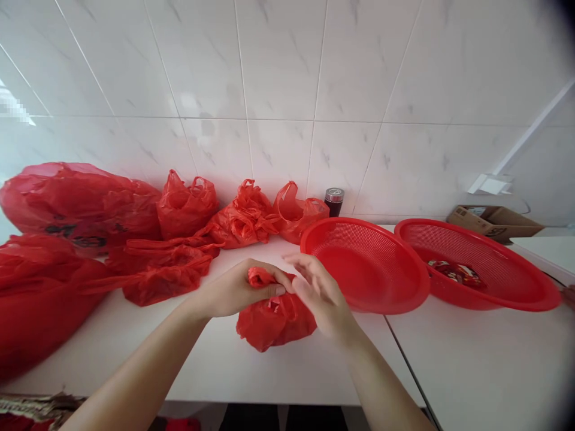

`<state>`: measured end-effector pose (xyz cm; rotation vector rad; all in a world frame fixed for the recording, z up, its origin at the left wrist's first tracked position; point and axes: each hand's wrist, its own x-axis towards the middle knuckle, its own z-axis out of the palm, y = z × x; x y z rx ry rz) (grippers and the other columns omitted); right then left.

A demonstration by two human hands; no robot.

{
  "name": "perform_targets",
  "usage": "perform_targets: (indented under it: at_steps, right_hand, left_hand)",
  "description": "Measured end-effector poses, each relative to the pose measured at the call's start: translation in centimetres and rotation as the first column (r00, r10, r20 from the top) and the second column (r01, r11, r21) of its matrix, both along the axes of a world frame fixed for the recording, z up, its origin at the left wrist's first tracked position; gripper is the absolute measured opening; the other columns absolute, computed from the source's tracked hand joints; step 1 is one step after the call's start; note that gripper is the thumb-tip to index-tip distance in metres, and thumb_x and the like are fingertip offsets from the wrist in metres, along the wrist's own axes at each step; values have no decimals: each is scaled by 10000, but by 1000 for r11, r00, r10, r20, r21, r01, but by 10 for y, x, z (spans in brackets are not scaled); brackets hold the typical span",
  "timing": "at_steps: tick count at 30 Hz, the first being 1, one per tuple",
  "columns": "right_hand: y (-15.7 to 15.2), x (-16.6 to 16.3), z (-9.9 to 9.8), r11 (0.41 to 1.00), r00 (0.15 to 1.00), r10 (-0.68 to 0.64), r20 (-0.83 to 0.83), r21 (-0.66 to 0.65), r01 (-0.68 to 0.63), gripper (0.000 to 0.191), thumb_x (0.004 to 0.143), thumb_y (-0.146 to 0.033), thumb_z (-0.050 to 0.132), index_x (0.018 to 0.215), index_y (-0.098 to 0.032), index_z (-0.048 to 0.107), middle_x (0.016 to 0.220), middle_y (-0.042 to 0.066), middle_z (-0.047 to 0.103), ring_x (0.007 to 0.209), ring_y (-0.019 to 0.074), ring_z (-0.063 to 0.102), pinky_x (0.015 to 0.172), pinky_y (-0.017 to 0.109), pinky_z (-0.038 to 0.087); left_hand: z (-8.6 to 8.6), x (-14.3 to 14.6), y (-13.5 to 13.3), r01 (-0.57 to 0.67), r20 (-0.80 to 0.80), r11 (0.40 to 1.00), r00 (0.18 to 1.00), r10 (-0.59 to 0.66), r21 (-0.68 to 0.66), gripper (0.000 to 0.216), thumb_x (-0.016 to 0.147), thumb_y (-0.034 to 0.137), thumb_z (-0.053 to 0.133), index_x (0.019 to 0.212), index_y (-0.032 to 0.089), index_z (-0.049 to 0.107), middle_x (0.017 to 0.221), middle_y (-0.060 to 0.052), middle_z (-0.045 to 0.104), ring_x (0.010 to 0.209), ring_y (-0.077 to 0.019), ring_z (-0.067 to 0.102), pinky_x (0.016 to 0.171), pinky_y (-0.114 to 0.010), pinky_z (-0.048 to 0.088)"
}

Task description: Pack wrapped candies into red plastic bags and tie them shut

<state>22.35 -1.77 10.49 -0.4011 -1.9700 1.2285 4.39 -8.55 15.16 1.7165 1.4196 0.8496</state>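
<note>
Head view, obs. as follows.

Small crumpled red plastic bag [274, 320] sits on white countertop [224, 359], directly between and under both hands, near front edge of counter. Bag's bunched top rises into the grip; its body bulges below and between the wrists.

Left hand [233, 290]: fingers curled narrow, pinching the gathered neck of the bag at its upper left. Closed on the plastic.

Right hand [321, 293]: fingers loosely spread, half open, lying against bag's upper right side. Touching the plastic; whether it actually grips cannot be told, as palm faces away.

Just beside right hand, to its right: round red plastic mesh basket [363, 263], tilted, rim near the knuckles but apart from them. Beyond it, further right, second red mesh basket [485, 266], overlapped by the first, w/ a small patterned item [456, 272] inside; contents not legible.

Left of left hand: flattened red bag [157, 269] near the wrist, larger filled red bags [76, 203] further out. Ahead of both hands, along white tiled wall [278, 90]: three knotted red bags [245, 218], then a dark cylindrical jar w/ metal lid [333, 201]. Far right, well apart: open cardboard box [494, 220].
</note>
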Motion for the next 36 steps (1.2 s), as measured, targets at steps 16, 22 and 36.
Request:
perform_targets:
  at_steps: [16,22,36]
  right_hand:
    - [2,-15,-47,1000,978,3,210,-23,2,348,989,-410,363,698,-226,310,599,-58,320,526,110,295,509,254,268]
    - [0,-12,-118,953,923,-282,260,-35,301,354,996,-428,293,709,-230,353,597,-30,472,573,135,494,563,243,362]
    - [21,-62,-150,810,675,-549,493,514,283,411,1002,-495,270,841,-205,513,560,-21,585,499,135,535,505,238,191]
  left_hand:
    - [-77,-8,-47,-417,-98,904,900,426,100,334,944,367,417,1143,249,659,1076,-51,719,975,-233,657,851,-317,494]
    - [-146,-31,-104,-704,-81,707,703,707,61,378,940,488,382,861,226,643,794,-26,702,812,-215,651,757,-297,497]
    - [-184,-24,-59,-836,-279,514,455,846,193,314,953,431,334,839,255,567,596,25,565,552,-156,506,583,-249,358]
